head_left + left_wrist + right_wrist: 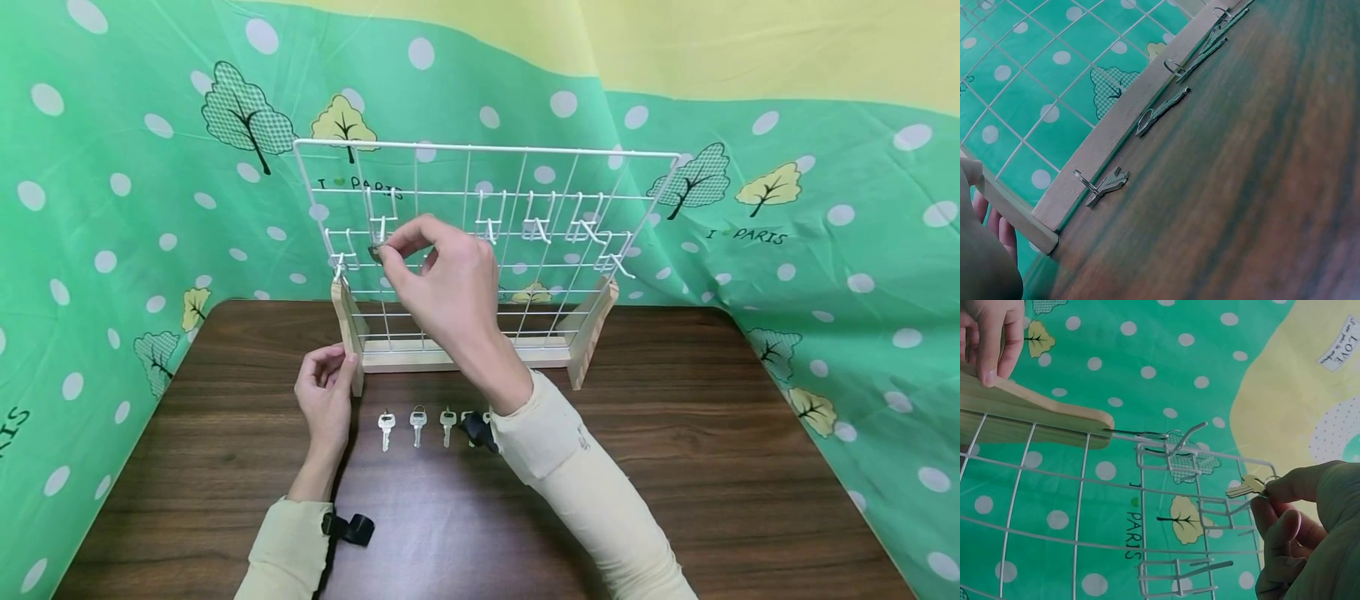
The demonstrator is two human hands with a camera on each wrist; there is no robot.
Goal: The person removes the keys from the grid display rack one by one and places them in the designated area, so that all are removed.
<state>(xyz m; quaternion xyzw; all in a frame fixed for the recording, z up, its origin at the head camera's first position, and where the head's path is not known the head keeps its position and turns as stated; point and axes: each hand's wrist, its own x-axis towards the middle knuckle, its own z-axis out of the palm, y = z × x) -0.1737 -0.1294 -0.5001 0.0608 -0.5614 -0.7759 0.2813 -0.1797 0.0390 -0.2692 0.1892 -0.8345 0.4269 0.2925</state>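
Note:
My right hand (pixel 450 279) pinches the ring of a key (pixel 1247 486) between thumb and forefinger. The key is close to an upper-left wire hook (pixel 382 228) on the white wire rack (pixel 495 149); whether its ring touches the hook I cannot tell. Lower down, my left hand (pixel 327 400) holds the wooden side post (pixel 347 325) of the rack at its left end. On the far-left hook (pixel 1192 436) a ring hangs with a dark, thin key (pixel 1138 432) seen edge-on. Several keys with rings, one of them a silver key (pixel 386 429), lie in a row before the rack.
More white hooks, such as one hook (pixel 536 227), hang along the rack's right half. A wooden bar (pixel 401 360) joins the side posts at the bottom. A black strap (pixel 480 432) on my right wrist partly hides the row's right end. A green dotted cloth (pixel 825 208) surrounds the brown table (pixel 675 467).

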